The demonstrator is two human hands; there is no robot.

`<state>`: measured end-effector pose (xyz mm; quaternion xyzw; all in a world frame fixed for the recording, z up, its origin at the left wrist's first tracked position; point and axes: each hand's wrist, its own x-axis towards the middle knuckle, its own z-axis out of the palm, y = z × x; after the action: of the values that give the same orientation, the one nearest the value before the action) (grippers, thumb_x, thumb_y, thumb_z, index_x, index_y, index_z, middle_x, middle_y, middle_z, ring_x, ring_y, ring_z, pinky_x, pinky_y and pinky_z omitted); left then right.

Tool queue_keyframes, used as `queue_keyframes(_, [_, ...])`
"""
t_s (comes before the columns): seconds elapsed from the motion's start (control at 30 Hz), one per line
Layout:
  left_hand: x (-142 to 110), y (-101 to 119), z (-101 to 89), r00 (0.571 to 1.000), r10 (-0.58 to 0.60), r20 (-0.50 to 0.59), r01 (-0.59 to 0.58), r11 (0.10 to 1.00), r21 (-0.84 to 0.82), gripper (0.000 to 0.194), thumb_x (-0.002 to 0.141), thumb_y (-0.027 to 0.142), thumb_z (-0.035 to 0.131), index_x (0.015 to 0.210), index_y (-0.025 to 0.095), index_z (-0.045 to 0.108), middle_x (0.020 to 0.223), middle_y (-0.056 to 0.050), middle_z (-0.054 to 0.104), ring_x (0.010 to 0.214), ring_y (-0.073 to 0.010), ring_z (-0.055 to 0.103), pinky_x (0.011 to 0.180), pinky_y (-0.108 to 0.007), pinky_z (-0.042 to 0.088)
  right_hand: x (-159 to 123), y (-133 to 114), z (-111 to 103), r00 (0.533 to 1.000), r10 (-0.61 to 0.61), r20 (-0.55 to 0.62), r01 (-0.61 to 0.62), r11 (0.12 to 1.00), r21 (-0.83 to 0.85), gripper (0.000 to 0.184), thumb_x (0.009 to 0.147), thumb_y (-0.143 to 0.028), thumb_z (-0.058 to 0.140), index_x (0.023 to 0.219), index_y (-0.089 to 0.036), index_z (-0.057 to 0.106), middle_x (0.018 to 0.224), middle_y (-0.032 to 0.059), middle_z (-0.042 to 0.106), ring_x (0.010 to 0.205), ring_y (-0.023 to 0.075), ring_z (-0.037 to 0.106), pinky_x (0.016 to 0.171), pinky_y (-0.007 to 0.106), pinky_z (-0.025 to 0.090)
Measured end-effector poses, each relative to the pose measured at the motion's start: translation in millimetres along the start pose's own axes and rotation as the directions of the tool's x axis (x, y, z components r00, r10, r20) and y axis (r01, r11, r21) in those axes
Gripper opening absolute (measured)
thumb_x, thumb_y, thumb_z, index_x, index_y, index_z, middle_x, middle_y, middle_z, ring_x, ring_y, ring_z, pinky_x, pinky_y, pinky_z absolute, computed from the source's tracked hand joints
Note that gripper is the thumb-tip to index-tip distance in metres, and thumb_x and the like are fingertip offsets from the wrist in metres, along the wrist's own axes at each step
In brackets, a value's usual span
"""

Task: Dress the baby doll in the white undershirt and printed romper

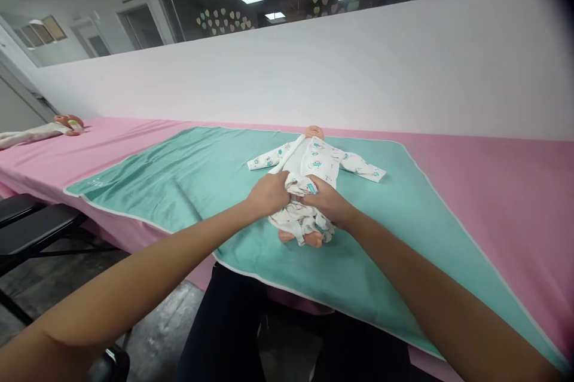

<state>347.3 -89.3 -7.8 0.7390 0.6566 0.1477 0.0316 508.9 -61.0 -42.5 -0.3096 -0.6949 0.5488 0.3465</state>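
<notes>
A baby doll (314, 130) lies on its back on a green mat, its head toward the wall and its feet toward me. It wears a white printed baby jacket (319, 156) with both sleeves spread out sideways. White printed baby pants (298, 214) are bunched around its legs, and the bare feet stick out below. My left hand (270, 192) is closed on the waist of the pants at the left side. On the right side my right hand (329, 199) grips the same waist. My fingertips are partly hidden by the cloth.
The green mat (215, 161) lies over a pink tablecloth (475, 173) against a white wall (314, 77). At the far left lies another doll (69, 122) beside a pale cloth (31, 134). A black folding chair (40, 226) stands at the table's left front edge.
</notes>
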Motion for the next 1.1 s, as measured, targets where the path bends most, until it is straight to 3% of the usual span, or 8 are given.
queue_keyframes(0.1, [-31, 3, -4.3, 0.996, -0.053, 0.066, 0.070, 0.956, -0.285, 0.015, 0.068, 0.018, 0.052, 0.083, 0.018, 0.056, 0.079, -0.002, 0.065, 0.073, -0.0181, 0.059, 0.057, -0.024, 0.040, -2, -4, 4, 0.993, -0.117, -0.013, 0.113, 0.980, -0.166, 0.024, 0.068, -0.023, 0.056, 0.091, -0.021, 0.054, 0.086, -0.0014, 0.058, 0.081, 0.0175, 0.053, 0.067, 0.028, 0.039])
queue_keyframes(0.23, [-76, 13, -3.5, 0.966, -0.163, 0.201, 0.255, 0.726, -0.638, 0.023, 0.066, 0.015, 0.050, 0.089, 0.019, 0.056, 0.074, 0.001, 0.062, 0.062, -0.0136, 0.054, 0.053, -0.022, 0.039, -7, -9, 12, 0.978, -0.183, 0.102, 0.207, 0.915, -0.346, 0.018, 0.067, -0.024, 0.058, 0.085, -0.020, 0.054, 0.081, -0.0017, 0.059, 0.075, 0.0153, 0.052, 0.065, 0.026, 0.037])
queue_keyframes(0.33, [-97, 19, 0.7, 0.925, -0.219, 0.311, 0.381, 0.542, -0.749, 0.024, 0.067, 0.014, 0.048, 0.090, 0.019, 0.055, 0.070, 0.002, 0.058, 0.058, -0.0120, 0.050, 0.050, -0.022, 0.036, -9, -9, 16, 0.975, -0.179, 0.132, 0.220, 0.856, -0.468, 0.015, 0.068, -0.020, 0.057, 0.082, -0.019, 0.054, 0.079, -0.0009, 0.058, 0.071, 0.0137, 0.049, 0.060, 0.025, 0.034])
queue_keyframes(0.4, [-104, 19, 6.0, 0.903, -0.222, 0.367, 0.428, 0.501, -0.752, 0.025, 0.068, 0.015, 0.047, 0.091, 0.019, 0.055, 0.070, 0.002, 0.057, 0.058, -0.0121, 0.050, 0.050, -0.022, 0.036, -10, -9, 17, 0.972, -0.181, 0.151, 0.235, 0.801, -0.551, 0.016, 0.066, -0.019, 0.059, 0.082, -0.019, 0.055, 0.080, 0.0006, 0.058, 0.071, 0.0137, 0.049, 0.059, 0.024, 0.032])
queue_keyframes(0.57, [-104, 3, 22.4, 0.895, -0.307, 0.324, 0.446, 0.650, -0.615, 0.032, 0.066, 0.018, 0.054, 0.097, 0.018, 0.053, 0.078, -0.001, 0.062, 0.068, -0.0175, 0.057, 0.055, -0.026, 0.041, -12, -11, 17, 0.974, -0.134, 0.181, 0.224, 0.672, -0.706, 0.023, 0.066, -0.030, 0.064, 0.083, -0.020, 0.052, 0.072, 0.0015, 0.057, 0.065, 0.0148, 0.047, 0.055, 0.025, 0.026])
queue_keyframes(0.7, [-95, -7, 21.8, 0.906, -0.308, 0.289, 0.416, 0.772, -0.480, 0.034, 0.067, 0.026, 0.058, 0.100, 0.020, 0.050, 0.083, -0.002, 0.062, 0.071, -0.0195, 0.059, 0.054, -0.026, 0.041, -12, -12, 18, 0.977, -0.096, 0.189, 0.208, 0.613, -0.762, 0.017, 0.070, -0.030, 0.058, 0.081, -0.021, 0.050, 0.061, -0.0005, 0.053, 0.057, 0.0142, 0.044, 0.052, 0.027, 0.023])
queue_keyframes(0.93, [-84, -9, 14.6, 0.956, -0.212, 0.202, 0.280, 0.864, -0.419, 0.037, 0.073, 0.045, 0.057, 0.099, 0.022, 0.045, 0.074, 0.001, 0.059, 0.065, -0.0191, 0.057, 0.052, -0.026, 0.039, -7, -11, 6, 0.964, 0.070, 0.257, 0.079, 0.847, -0.526, 0.018, 0.076, -0.038, 0.056, 0.085, -0.023, 0.055, 0.080, -0.0001, 0.061, 0.069, 0.0163, 0.053, 0.055, 0.026, 0.033])
queue_keyframes(1.1, [-79, -34, 19.0, 0.999, 0.000, 0.054, 0.020, 0.933, -0.359, 0.039, 0.075, 0.029, 0.054, 0.111, 0.023, 0.043, 0.091, -0.003, 0.060, 0.078, -0.0205, 0.058, 0.064, -0.029, 0.042, -5, -12, 1, 0.938, 0.093, 0.335, 0.011, 0.955, -0.295, 0.033, 0.074, -0.036, 0.062, 0.105, -0.026, 0.055, 0.103, 0.0019, 0.060, 0.090, 0.0204, 0.056, 0.067, 0.028, 0.042])
